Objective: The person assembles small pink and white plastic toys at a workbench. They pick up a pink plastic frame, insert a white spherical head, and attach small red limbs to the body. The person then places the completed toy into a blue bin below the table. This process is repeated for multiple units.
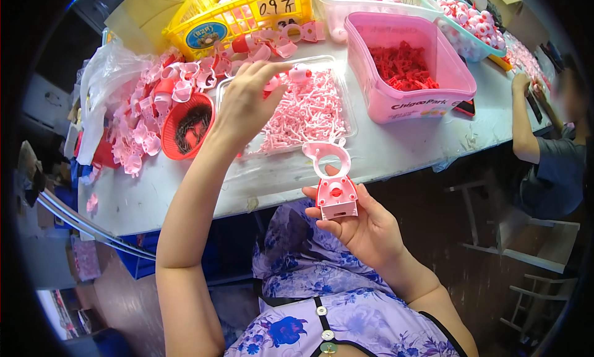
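Observation:
My right hand point(371, 230) holds a pink plastic toy part point(337, 202) above my lap, in front of the table edge. The part has a boxy lower body with red bits in it. An open ring with small ear-like tips rises from its top. My left hand point(250, 100) is over the left side of a clear tray point(348, 118), thumb and fingers apart. Small pale-pink pieces point(309, 112) fill that tray. Just beyond my left fingertips sits a round red-and-white part point(300, 74); whether they touch it I cannot tell.
A red basket point(168, 131) of dark, thin pieces stands left of the tray, beside heaped pink shells point(139, 134). Behind are a yellow basket point(241, 16) and bins of red-and-white balls point(476, 22). A pink tub point(371, 97) holds red pieces. Another person point(554, 152) works at far right.

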Demonstrator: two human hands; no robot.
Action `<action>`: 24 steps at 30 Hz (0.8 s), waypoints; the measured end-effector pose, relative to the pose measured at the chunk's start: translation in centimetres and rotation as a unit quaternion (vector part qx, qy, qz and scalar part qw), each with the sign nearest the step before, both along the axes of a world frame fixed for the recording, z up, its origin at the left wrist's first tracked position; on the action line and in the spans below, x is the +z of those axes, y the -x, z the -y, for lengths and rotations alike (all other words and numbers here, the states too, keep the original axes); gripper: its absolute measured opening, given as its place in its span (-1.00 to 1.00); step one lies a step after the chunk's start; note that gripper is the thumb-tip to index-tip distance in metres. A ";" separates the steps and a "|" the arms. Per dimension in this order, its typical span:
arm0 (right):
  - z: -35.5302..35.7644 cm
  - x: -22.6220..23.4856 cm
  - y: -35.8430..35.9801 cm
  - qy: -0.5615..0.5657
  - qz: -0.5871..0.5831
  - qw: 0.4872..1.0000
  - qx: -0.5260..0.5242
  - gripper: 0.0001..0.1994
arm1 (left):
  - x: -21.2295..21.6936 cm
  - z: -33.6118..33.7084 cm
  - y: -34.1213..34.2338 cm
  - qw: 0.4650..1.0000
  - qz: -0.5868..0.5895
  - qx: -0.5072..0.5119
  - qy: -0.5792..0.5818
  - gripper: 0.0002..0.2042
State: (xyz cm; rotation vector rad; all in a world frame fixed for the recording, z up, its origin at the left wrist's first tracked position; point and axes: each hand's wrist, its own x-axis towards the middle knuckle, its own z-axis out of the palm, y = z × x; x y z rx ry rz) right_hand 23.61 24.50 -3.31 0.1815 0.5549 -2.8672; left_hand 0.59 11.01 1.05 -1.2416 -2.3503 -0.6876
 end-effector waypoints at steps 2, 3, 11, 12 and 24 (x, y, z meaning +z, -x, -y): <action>0.0 -0.1 0.1 -0.009 0.005 1.000 0.000 -0.49 | -0.2 -1.3 1.1 0.997 -0.049 -0.048 0.034 -0.66; 0.0 -0.1 0.1 -0.010 0.007 1.000 0.003 -0.49 | -0.3 -1.8 1.6 0.993 -0.074 -0.070 0.051 -0.63; -0.1 -0.5 0.0 -0.002 -0.007 1.000 0.006 -0.53 | -1.2 -2.2 3.7 0.990 -0.099 -0.079 0.066 -0.68; -0.2 -0.5 0.0 -0.010 -0.002 1.000 0.002 -0.53 | -0.6 -2.1 3.2 0.993 -0.093 -0.074 0.011 -0.69; 1.6 -0.9 1.2 -0.019 0.006 0.999 0.046 -0.51 | -4.1 12.5 -9.0 0.836 0.344 0.043 -0.425 -0.64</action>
